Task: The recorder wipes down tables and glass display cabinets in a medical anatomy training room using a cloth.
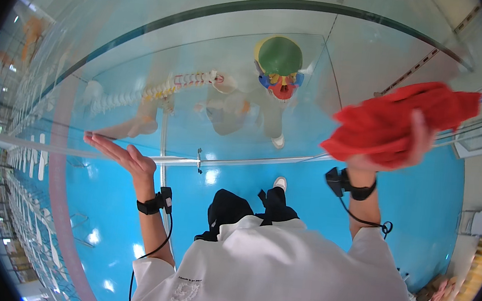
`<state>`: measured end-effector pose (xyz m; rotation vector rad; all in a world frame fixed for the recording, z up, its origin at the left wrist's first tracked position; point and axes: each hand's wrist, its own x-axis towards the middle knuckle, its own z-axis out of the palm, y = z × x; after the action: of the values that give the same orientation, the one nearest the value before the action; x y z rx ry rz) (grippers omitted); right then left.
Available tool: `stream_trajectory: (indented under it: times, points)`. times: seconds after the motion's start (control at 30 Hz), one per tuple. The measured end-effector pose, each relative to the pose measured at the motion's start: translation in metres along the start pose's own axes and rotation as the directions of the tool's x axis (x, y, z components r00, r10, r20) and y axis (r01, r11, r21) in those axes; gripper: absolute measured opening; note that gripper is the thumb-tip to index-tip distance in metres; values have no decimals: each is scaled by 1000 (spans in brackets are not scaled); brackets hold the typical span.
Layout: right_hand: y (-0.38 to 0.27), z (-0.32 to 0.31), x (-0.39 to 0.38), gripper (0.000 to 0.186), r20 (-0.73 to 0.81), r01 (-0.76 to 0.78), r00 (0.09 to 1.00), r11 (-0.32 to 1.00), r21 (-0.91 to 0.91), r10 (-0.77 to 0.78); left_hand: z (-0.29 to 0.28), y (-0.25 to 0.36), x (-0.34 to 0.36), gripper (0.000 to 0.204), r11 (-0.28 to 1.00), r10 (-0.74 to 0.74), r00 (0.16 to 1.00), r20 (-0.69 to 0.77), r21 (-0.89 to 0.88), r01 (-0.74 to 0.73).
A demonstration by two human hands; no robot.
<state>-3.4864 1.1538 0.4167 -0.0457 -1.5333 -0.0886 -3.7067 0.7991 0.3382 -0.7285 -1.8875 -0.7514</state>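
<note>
My right hand [419, 141] is up at the right, its fingers wrapped round a bunched red cloth [394, 122] that hides much of the hand. The cloth lies over the right part of a glass cabinet's front [207, 138]; whether it presses on the pane I cannot tell. On the left, my left hand [122, 153] is stretched flat, fingers straight, with its fingertips at the glass near the cabinet's front edge. A reflection of the hand shows in the pane. Behind the glass are a coloured skull model [281, 64] and a spine model [141, 97] lying sideways.
A small metal lock [199, 161] sits on the cabinet's front rail, between my hands. Above the models runs the thick edge of a glass shelf [255, 4]. Blue floor [335, 200] spreads below, with racks of white items [34, 188] at far left.
</note>
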Motion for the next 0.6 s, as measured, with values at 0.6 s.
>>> stream_trajectory:
  times: [0.6]
  points:
    - [-91, -12, -28, 58, 299, -44, 951, 992, -119, 78, -11, 6, -21, 72, 957, 265, 964, 24, -127, -260]
